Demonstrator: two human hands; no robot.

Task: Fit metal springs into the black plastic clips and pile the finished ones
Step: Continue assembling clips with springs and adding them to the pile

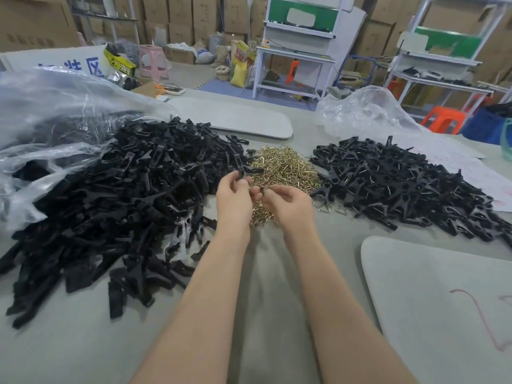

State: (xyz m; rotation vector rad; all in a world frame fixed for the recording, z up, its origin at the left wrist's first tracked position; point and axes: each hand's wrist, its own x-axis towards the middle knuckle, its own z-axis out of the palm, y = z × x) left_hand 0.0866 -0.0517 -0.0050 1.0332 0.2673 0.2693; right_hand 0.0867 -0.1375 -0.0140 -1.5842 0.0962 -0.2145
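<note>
A big heap of loose black plastic clip halves (124, 195) covers the left of the table. A mound of brass-coloured metal springs (282, 167) lies in the middle. On the right sits the pile of finished clips (410, 189) with springs showing in them. My left hand (234, 200) pinches a black clip piece (241, 171) just above the springs. My right hand (288, 205) is curled close beside it, pinching something small and dark at its fingertips; what it is stays unclear.
A clear plastic bag (50, 112) with more black parts lies at far left, and another crumpled bag (365, 112) at back right. Grey pads (432, 300) lie at front right and at the back centre. Shelving, stools and cartons stand beyond the table.
</note>
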